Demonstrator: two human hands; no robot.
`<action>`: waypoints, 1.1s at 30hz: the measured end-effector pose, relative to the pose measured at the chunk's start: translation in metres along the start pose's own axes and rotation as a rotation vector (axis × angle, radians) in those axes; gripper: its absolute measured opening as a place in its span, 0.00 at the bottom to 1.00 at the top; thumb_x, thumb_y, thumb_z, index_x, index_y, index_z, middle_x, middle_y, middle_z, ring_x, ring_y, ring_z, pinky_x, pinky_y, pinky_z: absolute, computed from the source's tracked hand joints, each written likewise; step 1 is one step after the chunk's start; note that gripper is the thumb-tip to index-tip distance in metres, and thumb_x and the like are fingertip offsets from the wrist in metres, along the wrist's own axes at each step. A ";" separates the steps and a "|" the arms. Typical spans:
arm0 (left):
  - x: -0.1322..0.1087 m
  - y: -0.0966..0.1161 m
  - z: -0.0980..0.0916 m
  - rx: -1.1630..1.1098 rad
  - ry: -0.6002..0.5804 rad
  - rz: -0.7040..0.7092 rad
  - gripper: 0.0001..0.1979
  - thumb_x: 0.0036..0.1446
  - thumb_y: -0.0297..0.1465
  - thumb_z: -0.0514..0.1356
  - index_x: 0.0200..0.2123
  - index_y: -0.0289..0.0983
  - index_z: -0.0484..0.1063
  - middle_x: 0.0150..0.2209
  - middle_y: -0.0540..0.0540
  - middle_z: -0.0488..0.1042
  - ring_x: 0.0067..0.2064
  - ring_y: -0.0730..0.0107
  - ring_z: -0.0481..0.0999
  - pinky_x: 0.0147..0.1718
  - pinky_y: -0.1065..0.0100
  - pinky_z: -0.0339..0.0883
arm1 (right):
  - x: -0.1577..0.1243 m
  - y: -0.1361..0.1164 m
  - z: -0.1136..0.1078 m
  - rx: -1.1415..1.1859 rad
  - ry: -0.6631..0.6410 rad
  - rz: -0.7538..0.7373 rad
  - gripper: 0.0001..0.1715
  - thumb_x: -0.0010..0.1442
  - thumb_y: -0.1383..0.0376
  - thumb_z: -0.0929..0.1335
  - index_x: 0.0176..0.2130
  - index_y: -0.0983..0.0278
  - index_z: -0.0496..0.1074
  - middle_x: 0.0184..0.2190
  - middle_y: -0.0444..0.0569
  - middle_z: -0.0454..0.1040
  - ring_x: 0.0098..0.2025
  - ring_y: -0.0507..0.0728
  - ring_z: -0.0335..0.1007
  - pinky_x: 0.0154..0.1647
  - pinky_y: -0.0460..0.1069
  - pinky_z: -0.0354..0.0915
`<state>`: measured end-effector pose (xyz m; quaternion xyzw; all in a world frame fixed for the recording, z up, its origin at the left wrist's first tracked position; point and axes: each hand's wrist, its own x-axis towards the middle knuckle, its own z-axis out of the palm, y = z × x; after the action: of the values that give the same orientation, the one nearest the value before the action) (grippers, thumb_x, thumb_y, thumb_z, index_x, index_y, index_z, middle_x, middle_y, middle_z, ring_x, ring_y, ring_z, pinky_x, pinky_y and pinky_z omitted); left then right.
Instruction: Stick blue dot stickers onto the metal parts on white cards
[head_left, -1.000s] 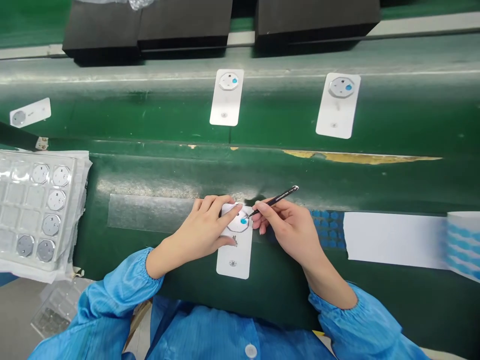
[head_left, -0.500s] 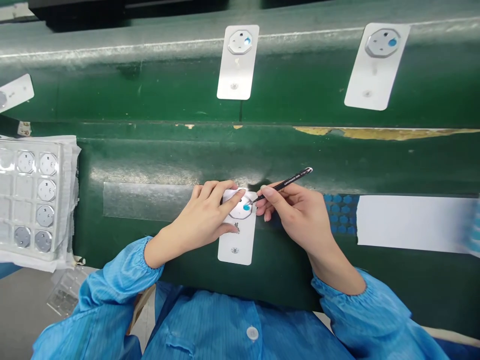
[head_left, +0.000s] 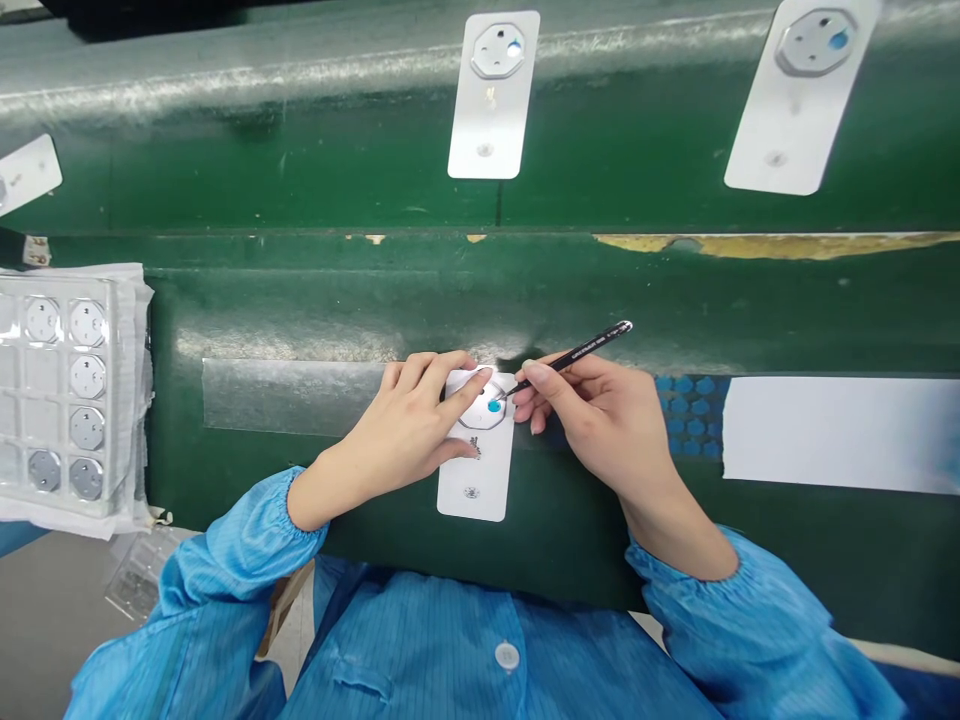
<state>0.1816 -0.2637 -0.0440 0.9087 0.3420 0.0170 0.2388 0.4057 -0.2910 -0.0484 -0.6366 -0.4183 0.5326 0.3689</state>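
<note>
A white rounded card [head_left: 472,480] lies in front of me with a silvery octagonal disc [head_left: 474,412] at its upper end. On the disc's right side is a small blue dot [head_left: 496,406]. My left hand [head_left: 401,415] rests over the card's left side, fingers spread, a fingertip on the disc's upper edge and the thumb on the card. Pinched in my right hand [head_left: 600,420] are slim black tweezers [head_left: 577,352]. Their tip meets the disc beside the blue dot.
To the right lie a strip of blue hexagonal stickers [head_left: 686,415] and white paper [head_left: 832,430]. A clear film strip [head_left: 300,397] is at left, near a clear tray [head_left: 112,400] of discs. Farther back are similar cards, including a middle card [head_left: 491,120] and a right card [head_left: 787,130].
The middle and right cards at the back have shifted up and right in view. My hands keep nearly the same hold and place, with the tweezers tip still at the blue dot.
</note>
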 end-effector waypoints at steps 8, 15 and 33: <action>-0.001 -0.001 -0.001 0.029 0.000 0.006 0.38 0.63 0.43 0.68 0.69 0.39 0.57 0.66 0.33 0.62 0.62 0.41 0.62 0.55 0.46 0.62 | -0.001 0.002 -0.001 -0.028 0.007 -0.008 0.22 0.64 0.47 0.73 0.35 0.64 0.79 0.25 0.48 0.80 0.21 0.53 0.73 0.23 0.48 0.72; -0.001 0.000 0.000 0.035 0.003 0.007 0.38 0.62 0.43 0.68 0.69 0.39 0.58 0.66 0.33 0.62 0.61 0.41 0.62 0.55 0.47 0.62 | 0.000 0.001 0.000 -0.029 0.005 -0.010 0.24 0.63 0.45 0.73 0.35 0.64 0.79 0.25 0.48 0.80 0.20 0.53 0.73 0.23 0.48 0.72; -0.029 0.053 0.027 0.313 0.109 -0.103 0.33 0.71 0.49 0.55 0.68 0.33 0.63 0.69 0.34 0.63 0.69 0.47 0.63 0.66 0.51 0.58 | -0.001 0.006 0.003 0.080 0.018 -0.120 0.19 0.65 0.50 0.73 0.37 0.63 0.78 0.24 0.46 0.79 0.21 0.52 0.74 0.24 0.47 0.72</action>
<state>0.1967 -0.3279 -0.0407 0.9138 0.3990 0.0007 0.0758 0.4039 -0.2944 -0.0542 -0.5998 -0.4306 0.5201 0.4293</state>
